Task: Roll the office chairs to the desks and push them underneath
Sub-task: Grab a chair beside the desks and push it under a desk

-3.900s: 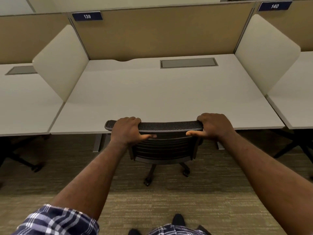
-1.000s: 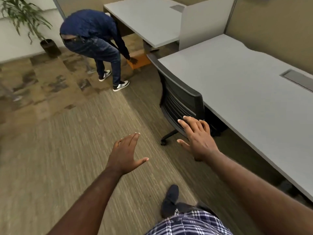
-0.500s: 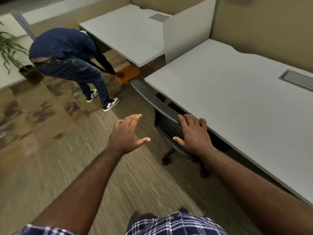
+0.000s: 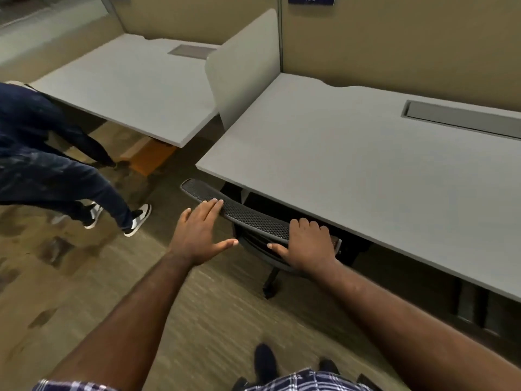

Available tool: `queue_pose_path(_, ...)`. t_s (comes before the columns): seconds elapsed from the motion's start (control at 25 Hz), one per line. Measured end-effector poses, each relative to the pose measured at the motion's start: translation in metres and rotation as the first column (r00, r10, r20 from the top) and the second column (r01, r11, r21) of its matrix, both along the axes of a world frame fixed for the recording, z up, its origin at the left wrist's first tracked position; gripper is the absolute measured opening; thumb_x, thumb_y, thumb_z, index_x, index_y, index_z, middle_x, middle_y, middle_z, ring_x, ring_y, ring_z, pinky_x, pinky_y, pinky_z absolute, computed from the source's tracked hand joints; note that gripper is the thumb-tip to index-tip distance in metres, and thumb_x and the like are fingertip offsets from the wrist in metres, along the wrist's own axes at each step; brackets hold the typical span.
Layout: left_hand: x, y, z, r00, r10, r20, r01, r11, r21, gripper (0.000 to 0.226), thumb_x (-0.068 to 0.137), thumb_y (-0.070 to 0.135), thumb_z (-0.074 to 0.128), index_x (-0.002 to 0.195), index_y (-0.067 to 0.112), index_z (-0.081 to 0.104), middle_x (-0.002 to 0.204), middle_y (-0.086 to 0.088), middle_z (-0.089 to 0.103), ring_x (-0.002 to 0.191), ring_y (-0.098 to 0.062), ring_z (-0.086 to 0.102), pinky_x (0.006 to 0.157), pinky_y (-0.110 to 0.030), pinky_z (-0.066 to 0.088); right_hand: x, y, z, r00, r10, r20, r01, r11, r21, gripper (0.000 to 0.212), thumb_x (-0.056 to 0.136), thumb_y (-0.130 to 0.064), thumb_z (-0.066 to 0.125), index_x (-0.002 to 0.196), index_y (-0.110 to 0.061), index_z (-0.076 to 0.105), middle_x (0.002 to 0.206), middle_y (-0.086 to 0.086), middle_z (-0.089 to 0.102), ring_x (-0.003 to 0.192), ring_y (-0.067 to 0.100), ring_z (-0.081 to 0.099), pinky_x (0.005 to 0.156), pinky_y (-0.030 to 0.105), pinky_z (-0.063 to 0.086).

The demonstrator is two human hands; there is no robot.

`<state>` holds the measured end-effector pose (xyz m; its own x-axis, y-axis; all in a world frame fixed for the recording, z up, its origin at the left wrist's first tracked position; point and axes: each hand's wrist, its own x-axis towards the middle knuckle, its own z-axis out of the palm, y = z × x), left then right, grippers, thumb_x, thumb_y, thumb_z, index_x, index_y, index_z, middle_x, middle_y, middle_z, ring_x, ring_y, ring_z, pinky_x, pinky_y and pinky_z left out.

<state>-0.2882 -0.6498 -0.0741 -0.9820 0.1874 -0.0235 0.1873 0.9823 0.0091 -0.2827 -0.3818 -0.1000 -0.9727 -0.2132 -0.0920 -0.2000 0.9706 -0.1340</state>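
Chair (image 4: 239, 214) sits skewed at the desk (image 4: 366, 165): your right hand (image 4: 308, 244) grips its top rail, your flat left hand (image 4: 198, 232) barely touches; square it, push evenly.

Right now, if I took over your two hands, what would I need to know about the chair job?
Right hand: fingers curled over the top of the black chair's backrest, a firm grip.
Left hand: open, fingertips touching the backrest top farther left.
The chair stands at the front edge of desk 138, its seat mostly hidden under the top.
Left: push it fully in, if it isn't. Another person is bent over at the next desk.
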Motion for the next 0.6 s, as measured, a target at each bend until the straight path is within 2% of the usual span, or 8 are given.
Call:
queue_pose_path(0.12, -0.04, -0.018, -0.004, 0.989, -0.126, 0.073, 0.127, 0.992, -0.01, 0.112, 0.073, 0.092, 0.02, 0.156, 0.017, 0.016, 0.163, -0.003, 0.021, 0.15, -0.018, 0.011, 0.121, -0.045, 0.007, -0.004, -0.005, 0.0, 0.997, -0.067, -0.043, 0.068, 0.997, 0.03, 0.097, 0.072, -0.096, 0.016, 0.104, -0.015, 0.058, 0.1, 0.007, 0.063, 0.092, 0.028, 0.058, 0.075, 0.042, 0.044)
queue_pose_path(0.2, -0.066, -0.028, -0.006, 0.974, -0.194, 0.119, 0.197, 0.98, -0.012, 0.112, 0.073, 0.093, 0.016, 0.155, 0.016, 0.022, 0.161, -0.004, 0.026, 0.149, -0.019, 0.013, 0.122, -0.044, 0.005, -0.004, -0.006, 0.0, 0.995, -0.079, -0.057, 0.082, 0.996, 0.044, 0.1, 0.067, -0.099, 0.01, 0.095, -0.016, 0.058, 0.093, 0.006, 0.064, 0.086, 0.027, 0.058, 0.069, 0.04, 0.041)
queue_pose_path(0.28, -0.088, -0.034, -0.006, 0.951, -0.263, 0.165, 0.269, 0.963, -0.016, 0.112, 0.071, 0.093, 0.02, 0.15, 0.015, 0.033, 0.153, -0.006, 0.038, 0.145, -0.021, 0.024, 0.122, -0.044, 0.008, -0.003, -0.006, 0.003, 0.995, -0.086, -0.055, 0.09, 0.994, 0.061, 0.099, 0.066, -0.099, 0.011, 0.091, -0.016, 0.057, 0.09, 0.006, 0.063, 0.083, 0.027, 0.059, 0.065, 0.039, 0.038)
queue_pose_path(0.36, -0.104, -0.033, -0.007, 0.919, -0.351, 0.181, 0.365, 0.93, -0.05, 0.113, 0.067, 0.096, 0.021, 0.141, 0.015, 0.044, 0.14, -0.006, 0.05, 0.133, -0.023, 0.04, 0.119, -0.044, 0.018, -0.002, -0.004, 0.005, 0.996, -0.087, -0.029, 0.089, 0.992, 0.088, 0.096, 0.068, -0.098, 0.016, 0.093, -0.015, 0.057, 0.093, 0.007, 0.064, 0.085, 0.027, 0.059, 0.065, 0.039, 0.036)
queue_pose_path(0.48, -0.114, -0.025, -0.011, 0.881, -0.453, 0.138, 0.465, 0.882, -0.077, 0.109, 0.06, 0.101, 0.019, 0.118, 0.017, 0.058, 0.113, -0.004, 0.059, 0.105, -0.025, 0.055, 0.1, -0.041, 0.039, 0.004, 0.003, 0.008, 0.996, -0.087, -0.012, 0.088, 0.989, 0.115, 0.089, 0.073, -0.095, 0.025, 0.095, -0.015, 0.056, 0.097, 0.008, 0.064, 0.087, 0.028, 0.06, 0.066, 0.039, 0.039)
queue_pose_path(0.6, -0.113, -0.013, -0.016, 0.834, -0.549, 0.047, 0.551, 0.833, -0.048, 0.097, 0.062, 0.101, 0.028, 0.095, 0.016, 0.06, 0.091, -0.004, 0.059, 0.083, -0.026, 0.058, 0.077, -0.04, 0.047, 0.014, 0.013, 0.009, 0.995, -0.102, -0.021, 0.104, 0.986, 0.131, 0.086, 0.074, -0.094, 0.025, 0.093, -0.016, 0.055, 0.095, 0.006, 0.064, 0.085, 0.025, 0.059, 0.065, 0.038, 0.039)
